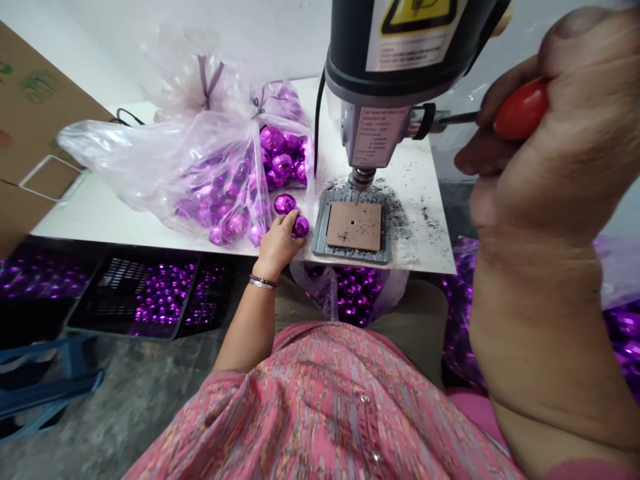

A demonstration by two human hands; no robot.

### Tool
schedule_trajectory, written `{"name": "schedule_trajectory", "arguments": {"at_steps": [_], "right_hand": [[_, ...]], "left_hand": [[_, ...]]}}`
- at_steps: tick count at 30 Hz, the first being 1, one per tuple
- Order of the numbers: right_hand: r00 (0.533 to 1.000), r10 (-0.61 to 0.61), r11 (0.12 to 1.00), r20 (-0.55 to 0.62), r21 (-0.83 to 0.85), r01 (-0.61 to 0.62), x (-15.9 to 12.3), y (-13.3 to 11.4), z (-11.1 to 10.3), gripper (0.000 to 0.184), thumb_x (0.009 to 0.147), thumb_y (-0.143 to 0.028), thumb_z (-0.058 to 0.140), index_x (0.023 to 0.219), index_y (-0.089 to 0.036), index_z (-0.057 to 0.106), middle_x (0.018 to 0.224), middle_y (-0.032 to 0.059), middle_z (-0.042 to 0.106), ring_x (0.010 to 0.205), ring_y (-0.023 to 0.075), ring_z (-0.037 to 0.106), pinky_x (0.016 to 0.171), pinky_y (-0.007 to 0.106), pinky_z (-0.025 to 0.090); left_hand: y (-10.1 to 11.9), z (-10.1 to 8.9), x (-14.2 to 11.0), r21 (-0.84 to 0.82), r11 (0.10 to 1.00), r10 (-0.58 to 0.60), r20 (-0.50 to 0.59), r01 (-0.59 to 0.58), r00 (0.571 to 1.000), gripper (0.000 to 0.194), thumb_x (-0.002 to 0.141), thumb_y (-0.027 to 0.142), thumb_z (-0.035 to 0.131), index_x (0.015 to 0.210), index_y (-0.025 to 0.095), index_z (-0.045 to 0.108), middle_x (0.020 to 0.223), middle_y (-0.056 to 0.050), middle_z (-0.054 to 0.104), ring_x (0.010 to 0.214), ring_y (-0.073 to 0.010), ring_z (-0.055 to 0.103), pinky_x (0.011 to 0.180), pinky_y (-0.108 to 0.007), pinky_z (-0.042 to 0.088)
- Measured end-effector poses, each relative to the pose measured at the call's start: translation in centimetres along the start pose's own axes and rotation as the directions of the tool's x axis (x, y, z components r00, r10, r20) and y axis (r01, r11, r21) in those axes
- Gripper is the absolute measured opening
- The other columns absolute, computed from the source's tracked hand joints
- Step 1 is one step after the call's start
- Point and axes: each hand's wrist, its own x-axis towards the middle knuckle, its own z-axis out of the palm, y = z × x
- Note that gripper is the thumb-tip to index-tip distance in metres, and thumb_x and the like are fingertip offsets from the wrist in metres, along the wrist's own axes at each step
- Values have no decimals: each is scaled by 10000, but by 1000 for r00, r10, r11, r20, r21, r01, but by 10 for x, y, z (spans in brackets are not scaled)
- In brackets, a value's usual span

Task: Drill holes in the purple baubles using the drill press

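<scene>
Just left of the drill press (390, 83), a purple ball (301, 227) is being pinched between the thumb and curved fingers of the left hand (279, 244); whether the table (107, 215) is being touched by it cannot be told. A second ball (285, 204) is lying just beyond. To the right of the drill press, a red knob (523, 109) is being grasped by the right hand (570, 143), with fingers curling around it. On the drill press, a yellow warning sign (419, 15) is being displayed; the print on the labels (380, 133) below is appearing too small to be read.
</scene>
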Motion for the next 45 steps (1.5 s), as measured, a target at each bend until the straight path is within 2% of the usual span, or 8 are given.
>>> {"name": "schedule_trajectory", "arguments": {"at_steps": [3, 7, 18, 21, 26, 31, 40, 45], "right_hand": [[998, -53, 999, 32, 5, 53, 0, 3, -2, 302, 946, -416, 495, 746, -190, 486, 589, -44, 492, 460, 48, 437, 495, 268, 318], [993, -107, 994, 43, 14, 106, 2, 8, -3, 267, 927, -417, 502, 789, -188, 498, 610, -32, 467, 499, 38, 417, 535, 240, 325], [992, -65, 982, 108, 186, 44, -3, -4, 6, 317, 1027, -227, 428, 723, -153, 377, 606, -25, 423, 570, 9, 416, 600, 140, 395], [995, -19, 965, 101, 263, -8, -4, -7, 8, 361, 1025, -241, 461, 683, -156, 384, 572, -31, 396, 560, 15, 425, 611, 152, 443], [993, -3, 973, 121, 228, -25, -8, -9, 5, 352, 1028, -298, 450, 719, -133, 414, 608, -57, 405, 541, -33, 375, 638, 125, 407], [991, -20, 990, 132, 144, 1, -12, -11, 0, 358, 1033, -341, 421, 756, -122, 483, 632, -71, 457, 563, -53, 389, 663, 104, 399], [993, -32, 999, 113, 42, 27, -11, -8, 1, 480, 1014, -536, 431, 766, -126, 460, 623, -56, 437, 527, -34, 357, 638, 150, 398], [989, -38, 993, 143, 115, 21, -10, -6, 0, 529, 968, -618, 505, 751, -137, 485, 641, -34, 436, 576, 1, 378, 688, 192, 421]], "left_hand": [[-3, 1, 4, -295, 955, -26, -68, 4, 997, 620, 747, 227, 842, 1331, 191, 639, 1265, -127, 721, 1142, -282, 697, 1044, -451, 555], [3, -4, 6, -669, 741, 40, -45, -60, 998, 615, 732, 342, 846, 1291, 220, 618, 1185, -69, 725, 1027, -206, 708, 940, -361, 586], [45, 23, 1, -910, 271, 48, 339, 314, 940, 421, 816, 498, 777, 1096, 215, 644, 871, -15, 706, 724, -128, 675, 621, -228, 516], [55, 24, 7, -884, 329, 8, 355, 333, 935, 304, 850, 418, 757, 1052, 211, 664, 844, -7, 695, 695, -110, 662, 594, -203, 500], [73, 19, 14, -729, 654, 10, 279, 205, 960, 276, 859, 354, 720, 1083, 198, 684, 853, 7, 670, 652, -92, 626, 537, -176, 442], [78, 18, 17, -559, 821, 36, 260, 119, 965, 393, 866, 429, 696, 1181, 196, 665, 917, 2, 673, 630, -102, 608, 580, -214, 478], [89, 20, 28, -336, 936, 165, 158, -104, 974, 458, 811, 341, 755, 1239, 185, 709, 1061, -44, 759, 947, -210, 663, 898, -314, 530], [94, 25, 33, -333, 937, 170, 179, -102, 969, 541, 750, 294, 802, 1270, 181, 707, 1137, -47, 768, 1016, -222, 678, 958, -322, 521]]}}
